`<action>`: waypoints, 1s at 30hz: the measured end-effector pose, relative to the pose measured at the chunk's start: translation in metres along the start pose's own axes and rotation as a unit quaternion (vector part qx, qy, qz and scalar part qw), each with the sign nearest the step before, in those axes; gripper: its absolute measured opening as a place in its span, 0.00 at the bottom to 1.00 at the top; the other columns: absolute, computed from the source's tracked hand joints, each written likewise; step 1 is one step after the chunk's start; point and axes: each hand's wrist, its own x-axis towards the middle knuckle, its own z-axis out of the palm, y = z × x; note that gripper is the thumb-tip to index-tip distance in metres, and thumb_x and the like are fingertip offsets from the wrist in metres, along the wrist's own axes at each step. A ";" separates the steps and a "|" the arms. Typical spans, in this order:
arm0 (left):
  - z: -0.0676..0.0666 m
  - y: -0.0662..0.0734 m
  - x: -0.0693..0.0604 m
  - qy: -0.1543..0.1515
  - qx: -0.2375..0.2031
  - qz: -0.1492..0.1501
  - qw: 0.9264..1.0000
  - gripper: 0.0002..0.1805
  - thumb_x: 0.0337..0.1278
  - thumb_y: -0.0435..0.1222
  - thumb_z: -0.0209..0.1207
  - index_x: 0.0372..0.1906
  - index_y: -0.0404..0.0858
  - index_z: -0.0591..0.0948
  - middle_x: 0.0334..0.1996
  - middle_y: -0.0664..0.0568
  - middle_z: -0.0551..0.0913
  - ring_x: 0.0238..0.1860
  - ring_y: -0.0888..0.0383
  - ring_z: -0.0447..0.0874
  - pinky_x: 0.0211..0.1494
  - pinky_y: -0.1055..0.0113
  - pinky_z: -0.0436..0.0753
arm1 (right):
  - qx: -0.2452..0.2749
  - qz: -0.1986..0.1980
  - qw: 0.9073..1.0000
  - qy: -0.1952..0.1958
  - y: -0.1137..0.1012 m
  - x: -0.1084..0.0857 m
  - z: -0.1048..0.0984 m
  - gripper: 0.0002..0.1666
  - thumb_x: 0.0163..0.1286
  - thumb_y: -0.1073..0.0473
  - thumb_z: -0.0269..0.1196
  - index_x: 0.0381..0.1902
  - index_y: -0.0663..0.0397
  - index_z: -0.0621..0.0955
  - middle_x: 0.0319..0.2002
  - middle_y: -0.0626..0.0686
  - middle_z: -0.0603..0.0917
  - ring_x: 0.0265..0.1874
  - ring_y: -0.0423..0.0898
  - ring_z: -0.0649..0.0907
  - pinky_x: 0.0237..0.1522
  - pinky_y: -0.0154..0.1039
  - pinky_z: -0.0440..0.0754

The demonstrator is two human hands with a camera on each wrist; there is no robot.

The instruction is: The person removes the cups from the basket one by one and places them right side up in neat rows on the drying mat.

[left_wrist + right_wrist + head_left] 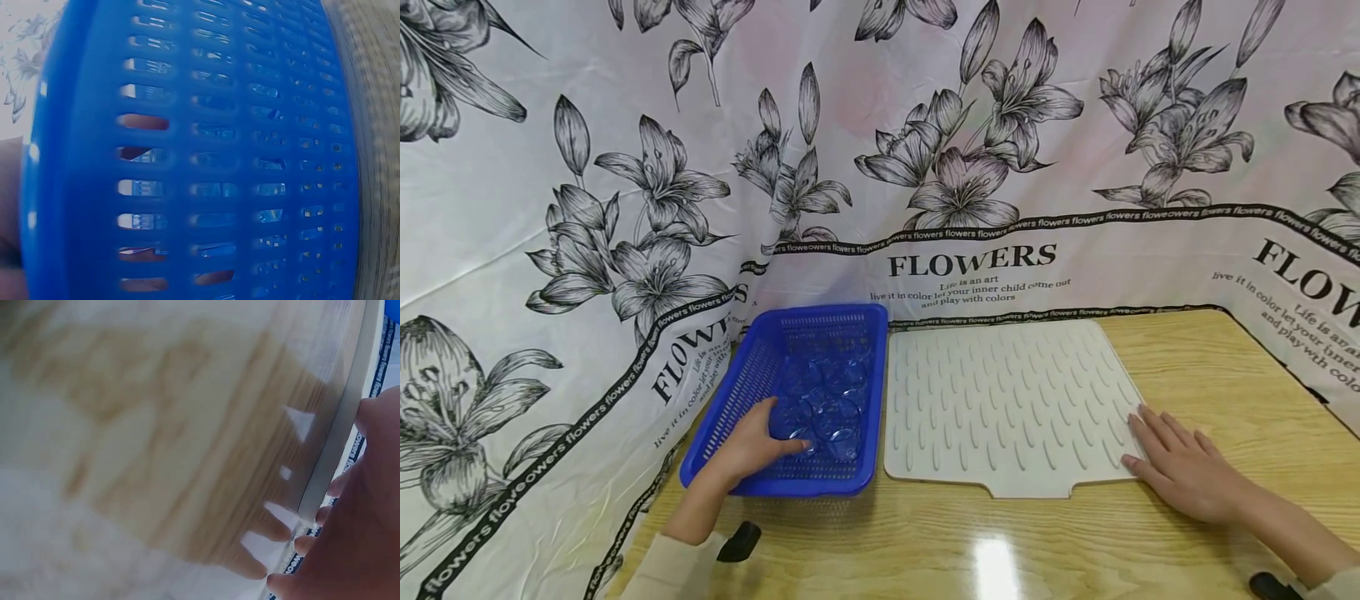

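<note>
A blue plastic basket (875,400) with slotted walls stands at the left of the table in the head view, holding several clear drinking glasses (842,417). Reaching over its left side, my left hand (752,446) has thumb and fingers around the near-left glass (796,414); part of the fingers is hidden. Through the basket wall (187,175), the left wrist view shows bits of fingers and clear glass. Beside the basket lies a white ridged drainboard (1000,400) with a short spout at the front. My right hand (1187,467) rests with fingers extended at its right edge.
The wooden table (1195,367) extends to the right and front. A flower-printed cloth (970,167) hangs behind and along the left, close to the basket. Dark straps (740,542) sit at both wrists.
</note>
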 end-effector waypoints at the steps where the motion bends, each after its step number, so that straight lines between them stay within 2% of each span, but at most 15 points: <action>1: 0.001 -0.001 0.001 -0.001 -0.003 0.000 1.000 0.59 0.51 0.45 0.76 0.77 0.22 0.54 0.75 0.25 0.56 0.76 0.28 0.51 0.76 0.35 0.59 | 0.001 0.002 1.000 -0.003 0.000 0.000 0.000 0.43 0.84 0.43 0.47 0.78 0.73 0.54 0.78 0.74 0.50 0.75 0.77 0.48 0.65 0.82 0.44; 7: 0.004 -0.005 0.005 -0.003 -0.005 -0.001 1.000 0.58 0.50 0.44 0.77 0.77 0.22 0.54 0.75 0.25 0.58 0.76 0.28 0.54 0.74 0.35 0.61 | 0.008 0.004 1.000 -0.013 -0.001 -0.002 0.002 0.42 0.84 0.44 0.46 0.79 0.72 0.53 0.78 0.74 0.48 0.75 0.77 0.46 0.64 0.82 0.43; 13: 0.003 -0.006 0.006 -0.005 -0.003 0.000 1.000 0.58 0.49 0.42 0.78 0.77 0.23 0.55 0.72 0.27 0.64 0.74 0.28 0.59 0.72 0.35 0.65 | 0.016 0.002 1.000 -0.020 0.000 -0.002 0.004 0.40 0.85 0.47 0.45 0.79 0.72 0.52 0.79 0.73 0.45 0.76 0.77 0.45 0.63 0.83 0.41; 19: 0.004 -0.007 0.006 -0.003 -0.017 0.002 1.000 0.53 0.52 0.38 0.76 0.76 0.26 0.58 0.70 0.30 0.68 0.71 0.30 0.65 0.68 0.36 0.70 | 0.027 0.004 0.999 -0.027 -0.001 -0.002 0.002 0.41 0.85 0.46 0.44 0.79 0.72 0.51 0.80 0.72 0.43 0.76 0.76 0.42 0.64 0.82 0.39; 30: 0.004 -0.006 0.004 -0.002 -0.044 -0.003 0.999 0.50 0.53 0.37 0.76 0.75 0.27 0.60 0.68 0.33 0.71 0.64 0.33 0.74 0.59 0.41 0.79 | 0.022 0.007 0.999 -0.029 0.003 0.002 0.000 0.41 0.85 0.46 0.44 0.79 0.72 0.51 0.79 0.72 0.44 0.76 0.76 0.42 0.64 0.82 0.40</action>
